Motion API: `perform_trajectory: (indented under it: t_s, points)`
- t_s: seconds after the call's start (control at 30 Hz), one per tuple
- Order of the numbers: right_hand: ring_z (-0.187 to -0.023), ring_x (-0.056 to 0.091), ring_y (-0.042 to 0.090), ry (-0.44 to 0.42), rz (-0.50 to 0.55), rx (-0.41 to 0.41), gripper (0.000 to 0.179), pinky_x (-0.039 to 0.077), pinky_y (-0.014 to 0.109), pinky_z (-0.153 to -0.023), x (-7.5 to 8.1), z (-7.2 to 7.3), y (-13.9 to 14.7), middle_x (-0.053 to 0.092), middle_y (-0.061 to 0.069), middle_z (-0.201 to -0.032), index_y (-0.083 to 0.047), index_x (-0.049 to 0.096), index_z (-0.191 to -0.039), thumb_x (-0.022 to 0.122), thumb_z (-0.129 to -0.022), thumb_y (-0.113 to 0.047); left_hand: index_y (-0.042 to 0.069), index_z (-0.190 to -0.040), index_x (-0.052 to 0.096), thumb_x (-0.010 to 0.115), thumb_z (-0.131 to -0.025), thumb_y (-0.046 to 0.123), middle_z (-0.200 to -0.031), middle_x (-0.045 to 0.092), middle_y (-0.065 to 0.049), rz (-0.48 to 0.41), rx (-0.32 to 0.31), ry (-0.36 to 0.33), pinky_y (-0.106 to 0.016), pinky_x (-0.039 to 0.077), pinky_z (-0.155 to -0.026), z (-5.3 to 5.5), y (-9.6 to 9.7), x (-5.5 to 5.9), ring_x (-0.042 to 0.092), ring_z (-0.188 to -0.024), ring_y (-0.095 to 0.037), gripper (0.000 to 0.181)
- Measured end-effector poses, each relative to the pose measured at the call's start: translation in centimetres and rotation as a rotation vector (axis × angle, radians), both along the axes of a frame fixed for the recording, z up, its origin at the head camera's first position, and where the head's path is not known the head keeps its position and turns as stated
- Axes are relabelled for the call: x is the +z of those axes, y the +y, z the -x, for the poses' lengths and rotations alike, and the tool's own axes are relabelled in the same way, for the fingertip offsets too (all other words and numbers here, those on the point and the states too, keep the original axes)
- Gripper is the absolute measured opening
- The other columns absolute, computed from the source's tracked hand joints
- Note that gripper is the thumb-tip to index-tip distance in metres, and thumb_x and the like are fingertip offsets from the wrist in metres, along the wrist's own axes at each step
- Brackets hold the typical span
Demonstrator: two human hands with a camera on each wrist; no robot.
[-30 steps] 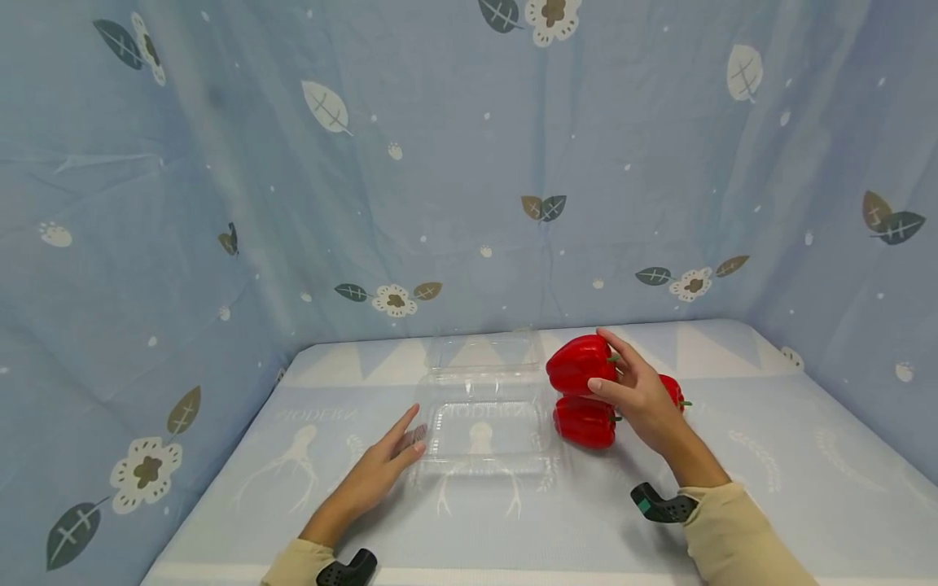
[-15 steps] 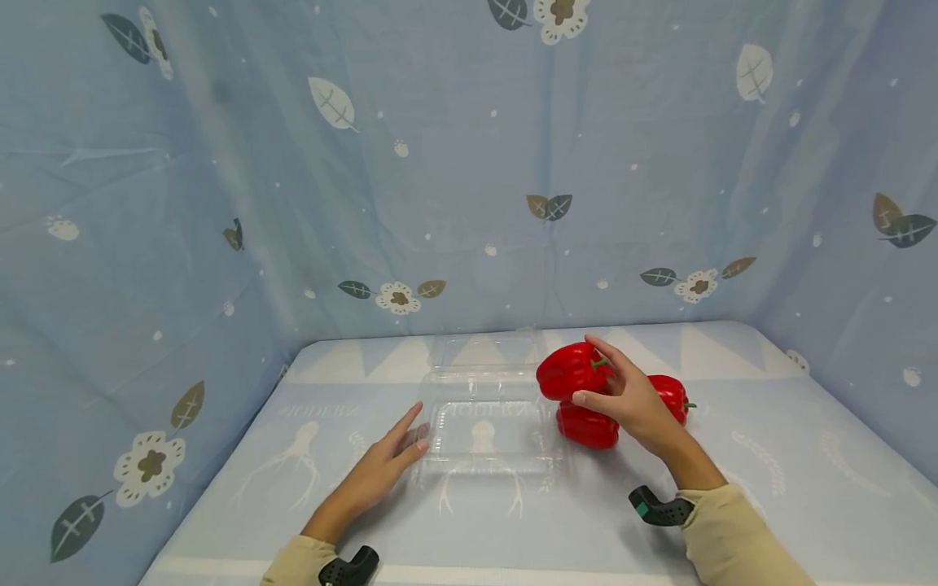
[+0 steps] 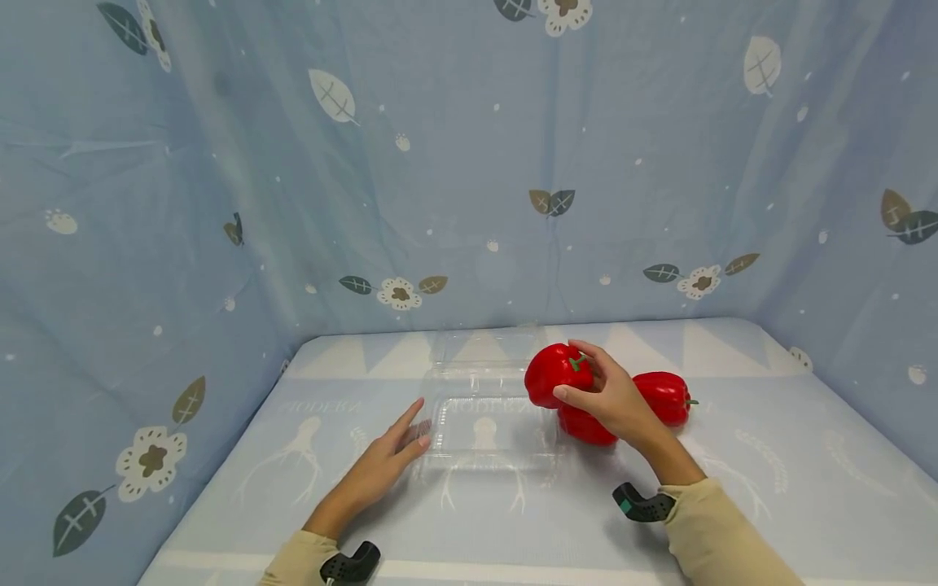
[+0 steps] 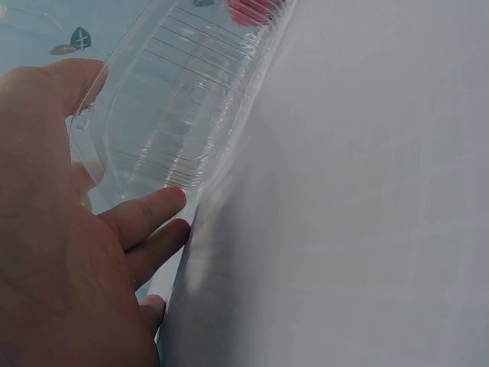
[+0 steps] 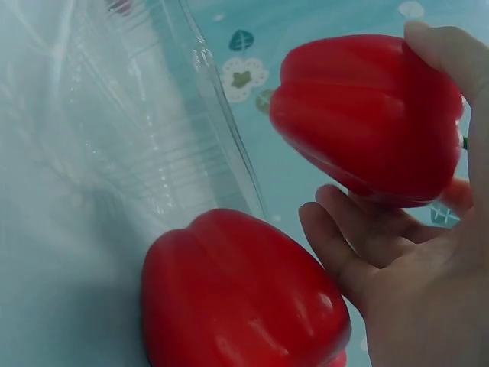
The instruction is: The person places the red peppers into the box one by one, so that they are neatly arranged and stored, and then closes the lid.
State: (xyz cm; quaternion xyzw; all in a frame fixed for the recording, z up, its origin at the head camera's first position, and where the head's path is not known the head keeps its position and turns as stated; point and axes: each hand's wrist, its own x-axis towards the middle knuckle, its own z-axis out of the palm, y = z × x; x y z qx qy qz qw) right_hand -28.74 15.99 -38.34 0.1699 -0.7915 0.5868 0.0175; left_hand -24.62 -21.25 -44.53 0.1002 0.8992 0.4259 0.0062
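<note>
My right hand has a red pepper pinched, thumb against fingers, around two o'clock from the clear box. My left hand, fingers loosely spread, touches its nine. Slick skin might slip, or dipping low could bump the lower pepper.

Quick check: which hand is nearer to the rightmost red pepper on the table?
Right. The right hand, holding another pepper, is just left of the rightmost pepper; the left hand is farther away, at the clear container's left side.
</note>
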Motion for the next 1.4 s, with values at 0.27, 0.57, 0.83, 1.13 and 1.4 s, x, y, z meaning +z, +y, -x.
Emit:
perform_trajectory:
  t_s: [0.27, 0.57, 0.83, 1.13, 1.4]
  points:
    - [-0.135, 0.037, 0.039, -0.027, -0.010, -0.029, 0.090, 0.057, 0.048, -0.086, -0.1, 0.2, -1.0, 0.040, 0.012, -0.149, -0.026, 0.035, -0.154, 0.086, -0.079, -0.033, 0.031, -0.161, 0.022, 0.054, -0.101, 0.050, -0.150, 0.049, -0.008, -0.001, -0.005, 0.005, -0.065, 0.022, -0.113, 0.0, -0.1, -0.1, 0.039, -0.141, -0.037, 0.071]
    - [-0.134, 0.038, 0.039, -0.013, -0.042, -0.017, 0.090, 0.057, 0.047, -0.085, -0.1, 0.4, -2.0, 0.041, 0.011, -0.148, -0.031, 0.036, -0.154, 0.085, -0.079, -0.036, 0.030, -0.161, 0.023, 0.053, -0.101, 0.051, -0.150, 0.049, -0.008, -0.006, -0.002, 0.008, -0.066, 0.022, -0.113, 0.0, 0.0, -0.2, 0.039, -0.141, -0.037, 0.071]
    - [-0.132, 0.042, 0.040, -0.004, -0.099, 0.011, 0.087, 0.058, 0.047, -0.084, 0.0, 0.7, -2.8, 0.045, 0.011, -0.147, -0.032, 0.039, -0.152, 0.085, -0.079, -0.040, 0.031, -0.161, 0.023, 0.054, -0.101, 0.049, -0.149, 0.050, -0.008, -0.015, -0.010, 0.012, -0.064, 0.023, -0.114, -0.1, 0.0, -0.2, 0.040, -0.141, -0.035, 0.070]
    - [-0.126, 0.048, 0.036, 0.011, -0.177, 0.022, 0.074, 0.057, 0.045, -0.085, 0.3, 1.7, -3.7, 0.049, 0.009, -0.141, -0.032, 0.040, -0.151, 0.075, -0.087, -0.049, 0.030, -0.161, 0.023, 0.054, -0.101, 0.050, -0.150, 0.049, -0.008, 0.013, -0.003, 0.017, -0.066, 0.021, -0.113, -0.2, 0.0, 0.0, 0.038, -0.142, -0.038, 0.071]
    - [-0.123, 0.050, 0.032, -0.045, -0.109, 0.089, 0.071, 0.056, 0.042, -0.087, 0.5, 2.3, -4.4, 0.050, 0.008, -0.136, -0.026, 0.032, -0.153, 0.065, -0.095, -0.051, 0.031, -0.161, 0.024, 0.054, -0.100, 0.052, -0.150, 0.049, -0.010, 0.015, 0.001, 0.009, -0.067, 0.021, -0.112, -0.1, 0.1, -0.1, 0.036, -0.143, -0.039, 0.071]
